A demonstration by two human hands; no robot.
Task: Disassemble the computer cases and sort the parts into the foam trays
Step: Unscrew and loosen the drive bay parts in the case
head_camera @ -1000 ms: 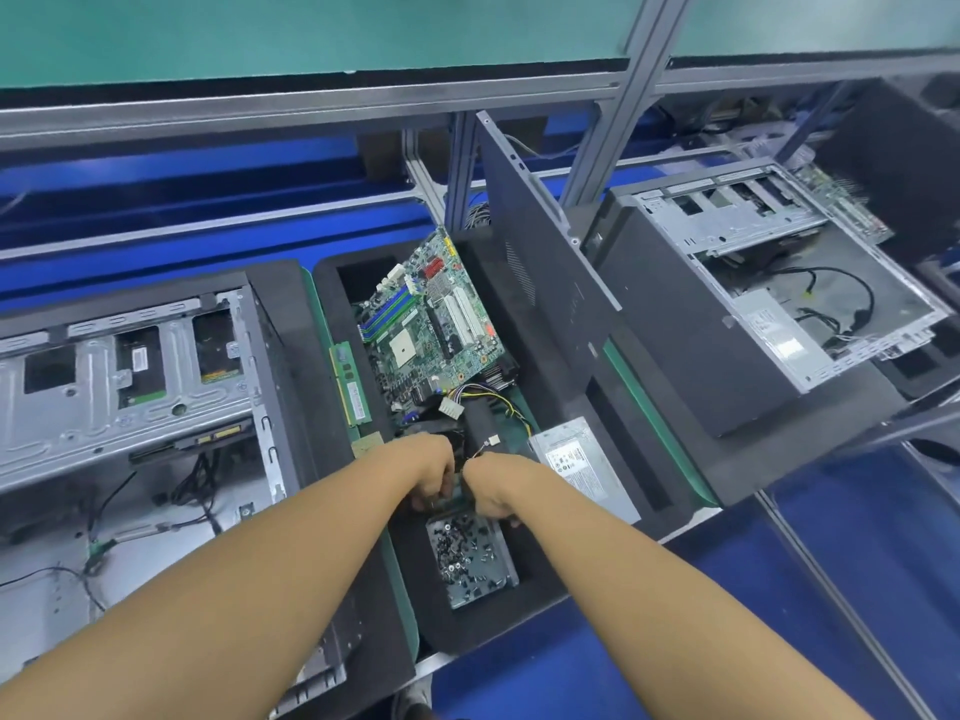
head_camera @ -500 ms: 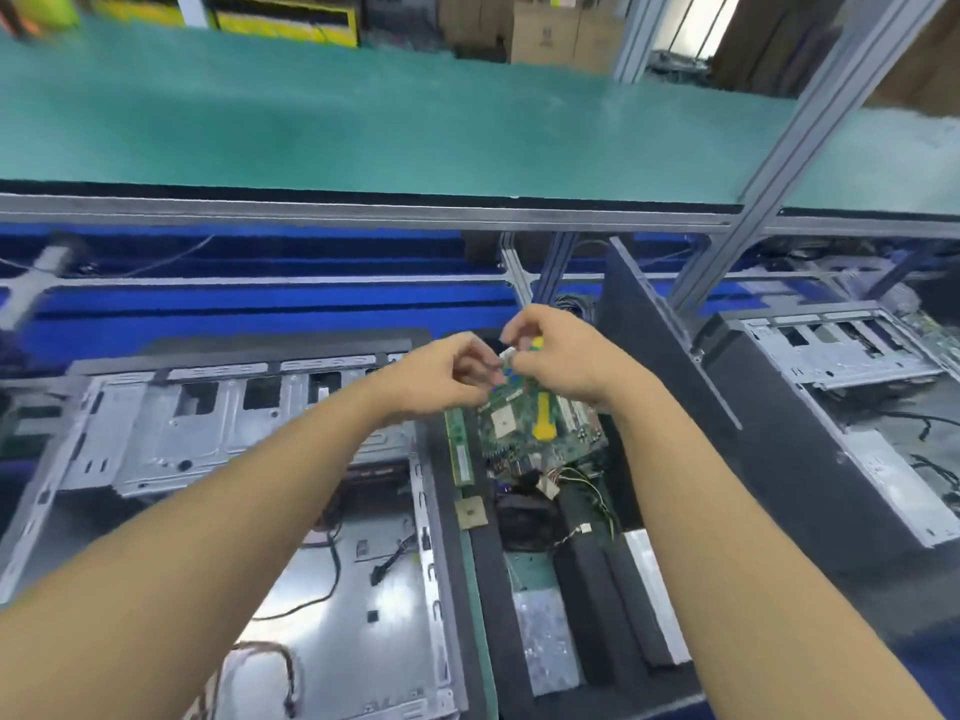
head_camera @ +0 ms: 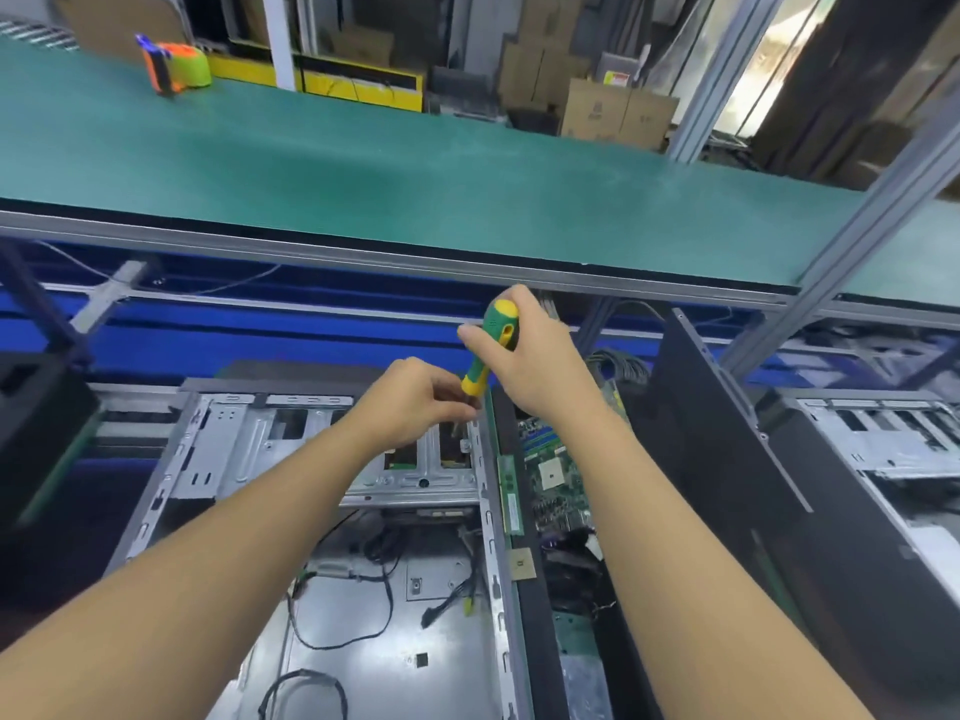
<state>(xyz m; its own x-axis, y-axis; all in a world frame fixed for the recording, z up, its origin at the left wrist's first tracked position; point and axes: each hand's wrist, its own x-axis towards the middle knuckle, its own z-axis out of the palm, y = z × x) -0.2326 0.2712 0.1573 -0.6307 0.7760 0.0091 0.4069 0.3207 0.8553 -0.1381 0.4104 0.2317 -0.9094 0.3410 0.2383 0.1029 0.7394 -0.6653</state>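
Bottom of frame: both forearms (head_camera: 208, 589) in from the lower corners, over an open computer case (head_camera: 395, 688), lid off, bare metal floor strewn with loose black cables (head_camera: 388, 600). Just right of it, black foam tray (head_camera: 535, 646), already carrying a motherboard (head_camera: 556, 475), a memory stick (head_camera: 510, 496) in the narrow slot along its left wall, a small square chip (head_camera: 521, 562) below that. Changed within the last second: both grips up out of the tray's near pocket (head_camera: 579, 683) at lower centre, now at mid-frame on a green-and-yellow screwdriver (head_camera: 477, 374). Right grip (head_camera: 535, 356): wrapped round the handle, thumb laid across. Left grip (head_camera: 415, 402): narrow, pinching the shank low down; tip hidden inside that pinch. Tool near upright, poised over the right end of the case's drive cage (head_camera: 249, 449). Likely meaning: tray errand done, a fastener on the cage next to be engaged; cage not yet out, so plenty of this case left to strip. Edges and room: case side rail (head_camera: 487, 511) directly right of the tool, tray wall just beside that, hence little sideways play there; freer room leftward over the cage. Right of the tray, a dark side panel (head_camera: 727, 485) standing tilted, near the right forearm; beyond it a second case (head_camera: 883, 444). Farther up: aluminium rail (head_camera: 363, 254) just above the right grip in the picture, true clearance impossible to tell; then the green belt surface (head_camera: 415, 163), an orange-and-green object (head_camera: 174, 65) at upper left, cardboard boxes (head_camera: 613, 111) at the back.
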